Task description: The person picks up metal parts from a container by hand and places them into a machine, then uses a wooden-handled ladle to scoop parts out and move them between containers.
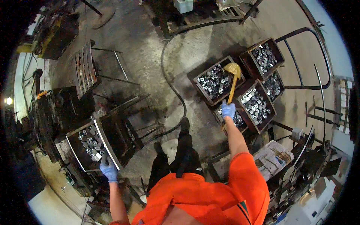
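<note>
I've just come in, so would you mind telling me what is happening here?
A person in an orange top and bluish gloves is working between containers of small metal pieces. The right hand grips a yellow long-handled tool, its broad head over a dark bin; whether it touches the pieces is unclear. The left hand is at the near end of a light-rimmed tray holding similar pieces. More filled bins stand beside the first one.
</note>
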The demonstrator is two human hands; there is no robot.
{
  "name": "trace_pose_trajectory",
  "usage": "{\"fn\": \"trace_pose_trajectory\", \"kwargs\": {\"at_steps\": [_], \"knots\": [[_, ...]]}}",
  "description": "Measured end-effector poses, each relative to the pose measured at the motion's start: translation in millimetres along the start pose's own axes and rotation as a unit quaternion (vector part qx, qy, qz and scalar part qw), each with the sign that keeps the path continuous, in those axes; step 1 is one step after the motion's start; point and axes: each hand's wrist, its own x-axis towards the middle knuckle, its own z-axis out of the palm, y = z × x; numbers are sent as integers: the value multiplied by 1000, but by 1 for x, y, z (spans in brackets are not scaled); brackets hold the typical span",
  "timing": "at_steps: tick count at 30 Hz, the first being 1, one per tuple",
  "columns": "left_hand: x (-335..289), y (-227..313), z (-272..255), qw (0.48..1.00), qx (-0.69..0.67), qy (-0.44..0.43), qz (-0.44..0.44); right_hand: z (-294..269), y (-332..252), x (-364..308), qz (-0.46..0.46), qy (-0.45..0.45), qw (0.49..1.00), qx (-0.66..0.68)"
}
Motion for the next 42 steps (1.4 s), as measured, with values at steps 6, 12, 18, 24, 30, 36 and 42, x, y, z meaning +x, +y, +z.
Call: {"fn": "trace_pose_trajectory", "kwargs": {"at_steps": [6,12,18,24,30,36,42], "knots": [[0,14,-2,995,77,18,57,-18,-14,33,-39,-55,996,58],[-4,20,-1,999,30,10,6,-79,-71,-59,196,-549,488,650],[-8,-12,-12,993,-88,44,58,-103,-134,-171,224,-662,383,604],[-36,-28,-83,963,-162,116,184,-15,-149,-203,-340,-200,906,153],[-126,-172,-201,965,12,236,114,-19,-183,-337,-301,-28,942,148],[-288,-355,-269,932,-155,248,-214,92,-162,-364,-211,-88,951,207],[-333,-385,-243,918,-178,203,-289,189,-110,-283,-373,-209,903,33]]}}
